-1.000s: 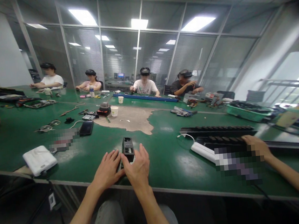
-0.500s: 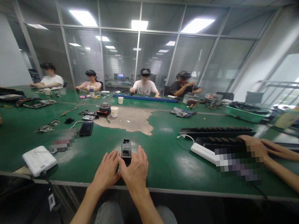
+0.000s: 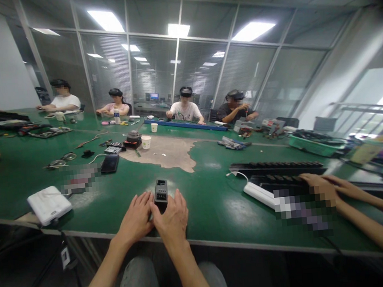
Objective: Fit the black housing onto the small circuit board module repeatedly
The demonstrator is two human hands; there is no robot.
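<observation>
On the green table, close to its front edge, stands a black box-shaped electronic part (image 3: 161,190) with slots and small openings in its face. My right hand (image 3: 172,215) is closed around its near end, the thumb to the left and the fingers along the right side. Pressed against its left side is my left hand (image 3: 138,217), fingers held together and partly hidden behind the right thumb. The lower end of the part is covered by my hands.
Left lie a white box (image 3: 50,205), a phone (image 3: 110,163) and glasses (image 3: 62,160). Paper cups (image 3: 146,142) stand farther back. At right are a white power strip (image 3: 259,194), long black rails (image 3: 275,166) and a co-worker's hands (image 3: 321,187). Several people sit across the table.
</observation>
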